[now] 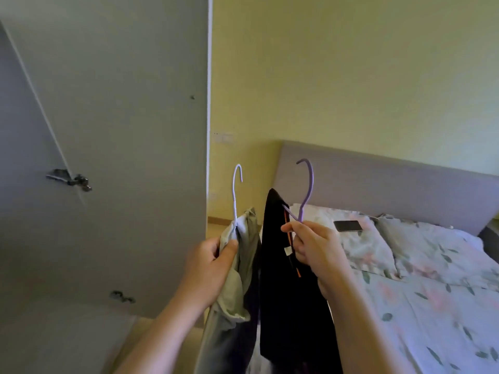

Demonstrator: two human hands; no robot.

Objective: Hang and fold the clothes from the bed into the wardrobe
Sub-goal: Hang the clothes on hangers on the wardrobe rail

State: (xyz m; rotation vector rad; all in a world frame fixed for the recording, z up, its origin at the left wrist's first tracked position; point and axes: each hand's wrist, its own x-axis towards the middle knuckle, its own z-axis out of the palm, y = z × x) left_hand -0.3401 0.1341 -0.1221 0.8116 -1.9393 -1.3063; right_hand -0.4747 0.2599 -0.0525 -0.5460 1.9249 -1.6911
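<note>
The left hand (209, 261) grips a pale green garment (237, 279) on a white hanger (235, 195); the right hand (310, 245) pinches a purple hanger (306, 190) carrying a black garment (286, 306), beside the bed (432, 306).

Home bedroom: bed (432, 306) with pillows (364, 244), wardrobe door (121, 130).

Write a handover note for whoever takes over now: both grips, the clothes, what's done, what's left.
The left grip holds the pale green garment bunched under the hook of the white hanger. The right grip pinches the purple hanger below its hook, black garment draped on it. Both are raised between the open wardrobe door and the bed.
Done: two garments on hangers.
Left: hang both inside the wardrobe, whose interior is out of view.
A phone lies on the pillow.
</note>
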